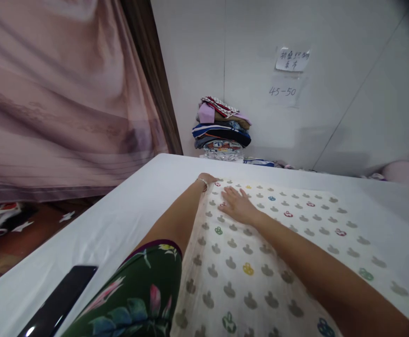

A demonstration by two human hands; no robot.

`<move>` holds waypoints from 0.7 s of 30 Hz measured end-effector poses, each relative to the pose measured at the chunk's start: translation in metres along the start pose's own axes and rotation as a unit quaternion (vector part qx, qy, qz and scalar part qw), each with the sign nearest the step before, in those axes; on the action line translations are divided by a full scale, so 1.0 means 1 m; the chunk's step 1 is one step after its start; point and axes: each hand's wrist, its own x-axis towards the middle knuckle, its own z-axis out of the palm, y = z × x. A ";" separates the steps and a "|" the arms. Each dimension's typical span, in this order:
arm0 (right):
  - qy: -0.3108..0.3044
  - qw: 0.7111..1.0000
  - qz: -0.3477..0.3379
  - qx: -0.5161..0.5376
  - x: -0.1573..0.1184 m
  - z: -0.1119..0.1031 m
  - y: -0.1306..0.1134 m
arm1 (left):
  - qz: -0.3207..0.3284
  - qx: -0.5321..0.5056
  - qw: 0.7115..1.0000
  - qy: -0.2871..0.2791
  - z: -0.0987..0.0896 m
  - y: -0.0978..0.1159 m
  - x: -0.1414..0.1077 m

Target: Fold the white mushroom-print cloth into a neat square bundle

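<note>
The right hand [238, 206] rests palm down with its fingers spread, open and gripping nothing, on a thin cream cloth printed with grey motifs and a few red, yellow, green and blue ones [230, 245]. The left hand [209, 178] reaches ahead to the cloth's far left corner; its fingertips touch the edge there, but from here I can't tell whether they pinch it. The cloth lies across the smooth white bench [116, 210], its near end running out of sight.

As I judge it, the spreading is mostly done: the pattern shows in fairly even rows, and I see only soft ripples left to smooth, mainly along the left side. Whether it lies single or doubled, I can't say.

Beyond the bench's far edge stands a stack of folded multicoloured fabrics [222, 128]. Something clear and plastic-looking [222, 154] shows at its foot, perhaps a bag or box; its contents aren't plain.
</note>
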 end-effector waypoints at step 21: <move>-0.011 1.000 0.000 -0.020 0.029 0.032 -0.029 | 0.239 0.148 0.957 -0.071 0.015 0.010 -0.039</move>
